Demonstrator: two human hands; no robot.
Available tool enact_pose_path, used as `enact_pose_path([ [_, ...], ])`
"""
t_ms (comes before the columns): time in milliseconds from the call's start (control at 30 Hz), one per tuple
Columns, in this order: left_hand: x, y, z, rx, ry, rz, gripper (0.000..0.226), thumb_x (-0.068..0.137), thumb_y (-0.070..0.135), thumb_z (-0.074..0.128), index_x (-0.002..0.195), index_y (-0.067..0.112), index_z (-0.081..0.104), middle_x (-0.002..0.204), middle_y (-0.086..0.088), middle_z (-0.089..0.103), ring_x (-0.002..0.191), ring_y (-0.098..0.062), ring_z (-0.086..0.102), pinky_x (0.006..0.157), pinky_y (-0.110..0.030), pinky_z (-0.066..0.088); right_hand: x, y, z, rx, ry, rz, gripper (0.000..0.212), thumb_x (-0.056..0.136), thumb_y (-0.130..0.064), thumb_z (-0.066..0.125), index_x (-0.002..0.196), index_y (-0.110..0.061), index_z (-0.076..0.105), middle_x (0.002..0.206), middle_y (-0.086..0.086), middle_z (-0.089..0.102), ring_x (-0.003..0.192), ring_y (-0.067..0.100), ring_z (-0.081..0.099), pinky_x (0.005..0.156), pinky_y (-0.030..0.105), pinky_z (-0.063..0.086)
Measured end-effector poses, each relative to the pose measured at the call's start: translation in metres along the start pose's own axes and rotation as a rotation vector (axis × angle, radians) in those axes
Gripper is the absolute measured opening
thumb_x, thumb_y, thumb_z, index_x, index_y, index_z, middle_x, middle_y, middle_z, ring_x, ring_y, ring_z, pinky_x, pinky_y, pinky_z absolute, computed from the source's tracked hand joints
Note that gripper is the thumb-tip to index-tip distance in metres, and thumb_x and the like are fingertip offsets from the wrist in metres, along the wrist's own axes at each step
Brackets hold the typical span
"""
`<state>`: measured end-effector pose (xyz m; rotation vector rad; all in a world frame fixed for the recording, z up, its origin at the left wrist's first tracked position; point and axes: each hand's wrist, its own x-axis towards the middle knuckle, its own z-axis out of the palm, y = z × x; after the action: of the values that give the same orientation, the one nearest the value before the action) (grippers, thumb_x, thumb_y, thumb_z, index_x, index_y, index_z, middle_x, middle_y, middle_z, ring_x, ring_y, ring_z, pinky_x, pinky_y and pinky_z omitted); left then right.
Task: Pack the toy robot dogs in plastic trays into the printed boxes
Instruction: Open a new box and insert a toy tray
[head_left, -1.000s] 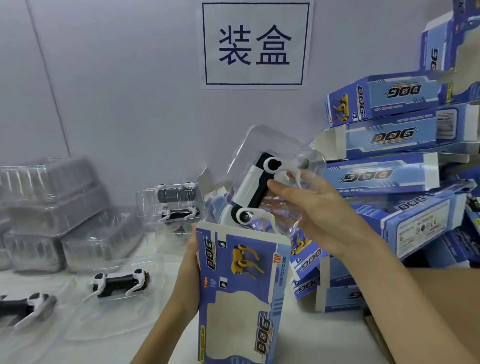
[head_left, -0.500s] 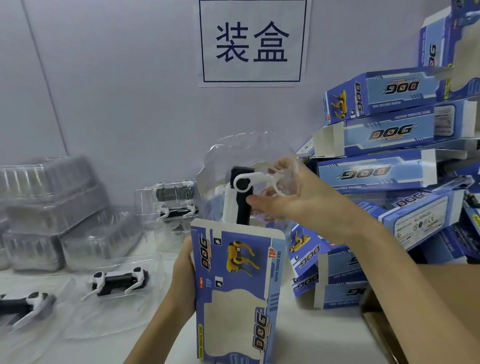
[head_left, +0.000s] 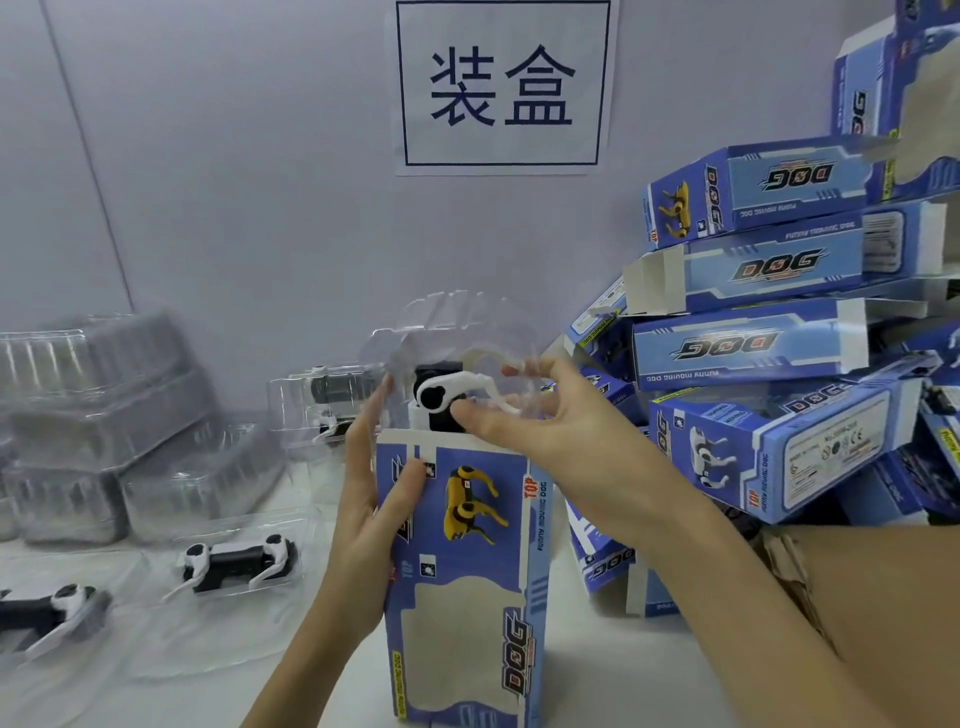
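A blue printed box (head_left: 462, 582) stands upright on the table with its top end open. My left hand (head_left: 366, 514) grips its left side, thumb across the front. A black-and-white toy robot dog (head_left: 441, 397) in a clear plastic tray (head_left: 457, 327) sticks out of the box's top, most of it inside. My right hand (head_left: 540, 421) pinches the tray's upper right edge, by the dog's white leg.
Two more toy dogs in open trays (head_left: 239, 564) (head_left: 47, 610) lie at the left front. Stacked clear trays (head_left: 98, 415) stand behind them, and another trayed dog (head_left: 332, 400) sits by the wall. A heap of blue boxes (head_left: 769, 332) fills the right. A cardboard carton (head_left: 857, 597) is at the lower right.
The tray with the dog turned upright and slid down into the open box. My left hand shifted up the box's side, its thumb now on the front.
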<state>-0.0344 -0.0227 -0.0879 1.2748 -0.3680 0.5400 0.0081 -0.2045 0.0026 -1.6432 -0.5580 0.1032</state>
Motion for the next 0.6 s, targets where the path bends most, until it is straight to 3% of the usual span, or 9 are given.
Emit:
enact_pose_path([
  [67, -0.001, 0.001, -0.001, 0.000, 0.021, 0.013, 0.067, 0.095, 0.044, 0.071, 0.154, 0.052, 0.039, 0.156, -0.002, 0.054, 0.123, -0.039, 0.068, 0.084, -0.051, 0.064, -0.007, 0.004, -0.007, 0.062, -0.006, -0.044, 0.097, 0.053, -0.062, 0.084, 0.140, -0.038, 0.049, 0.130, -0.008, 0.068, 0.109, -0.004, 0.069, 0.079, 0.016, 0.053],
  [167, 0.000, 0.001, 0.001, 0.011, 0.075, 0.048, 0.065, 0.093, 0.042, 0.068, 0.152, 0.052, 0.042, 0.161, 0.000, 0.048, 0.126, -0.038, 0.066, 0.083, -0.049, 0.065, -0.018, 0.028, -0.013, 0.102, 0.163, -0.188, 0.093, 0.065, -0.055, 0.085, 0.147, -0.034, 0.048, 0.151, -0.011, 0.051, 0.138, -0.002, 0.050, 0.097, 0.013, 0.051],
  [267, 0.001, -0.004, 0.007, 0.019, 0.073, 0.085, 0.064, 0.096, 0.039, 0.070, 0.152, 0.052, 0.042, 0.158, 0.000, 0.051, 0.118, -0.035, 0.071, 0.076, -0.041, 0.065, -0.035, 0.059, -0.012, 0.004, 0.336, -0.307, 0.064, 0.084, -0.067, 0.072, 0.135, -0.030, 0.060, 0.144, -0.009, 0.057, 0.129, -0.009, 0.054, 0.095, 0.008, 0.048],
  [367, 0.001, -0.008, 0.011, 0.032, 0.072, 0.129, 0.066, 0.094, 0.037, 0.066, 0.154, 0.050, 0.041, 0.156, 0.004, 0.054, 0.113, -0.027, 0.074, 0.075, -0.035, 0.065, -0.045, 0.082, -0.009, -0.148, 0.399, -0.393, 0.065, 0.085, -0.074, 0.062, 0.127, -0.025, 0.066, 0.133, -0.009, 0.062, 0.127, 0.013, 0.060, 0.104, 0.031, 0.052],
  [433, 0.001, -0.008, 0.013, 0.040, 0.068, 0.158, 0.065, 0.096, 0.035, 0.064, 0.155, 0.047, 0.040, 0.151, 0.012, 0.058, 0.112, -0.020, 0.075, 0.076, -0.031, 0.064, -0.047, 0.088, -0.005, -0.226, 0.416, -0.430, 0.058, 0.088, -0.067, 0.063, 0.126, -0.022, 0.068, 0.131, -0.011, 0.062, 0.126, 0.020, 0.060, 0.105, 0.040, 0.051],
  [600, 0.002, -0.009, 0.015, 0.068, 0.077, 0.184, 0.062, 0.099, 0.032, 0.061, 0.155, 0.047, 0.039, 0.146, 0.022, 0.059, 0.113, -0.013, 0.073, 0.078, -0.027, 0.063, -0.049, 0.094, 0.003, -0.322, 0.354, -0.431, 0.043, 0.090, -0.061, 0.065, 0.121, -0.032, 0.073, 0.128, -0.010, 0.059, 0.122, 0.015, 0.061, 0.097, 0.037, 0.055],
])
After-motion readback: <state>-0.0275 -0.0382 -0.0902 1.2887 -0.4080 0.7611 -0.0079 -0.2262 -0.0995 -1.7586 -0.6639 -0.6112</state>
